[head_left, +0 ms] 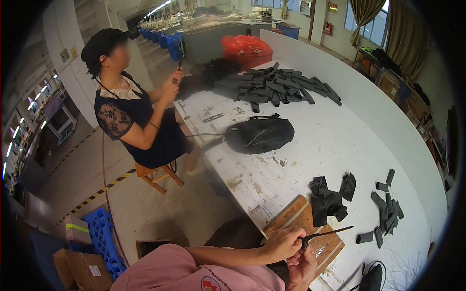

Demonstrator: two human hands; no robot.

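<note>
My left hand (pixel 284 243) is closed at the base of a thin, dark, pointed tool (pixel 332 232), whose slim shaft points right over the table. Just below, my right hand (pixel 302 267) has its fingers curled up against a small black piece (pixel 305 243) between the two hands. Fingers hide most of that piece, so its kind is unclear. Under the hands lies a worn wooden board (pixel 287 218) with a pale strip across it. Several black, flexible-looking scraps (pixel 332 200) rest at the board's far edge.
Short black tubes (pixel 387 213) lie loosely to the right. Farther off on the white table (pixel 335 140) are a black pouch (pixel 260 134), a heap of dark tubes (pixel 276 85) and a red plastic bag (pixel 247 50). A co-worker (pixel 133 102) sits across at left, holding a dark tool.
</note>
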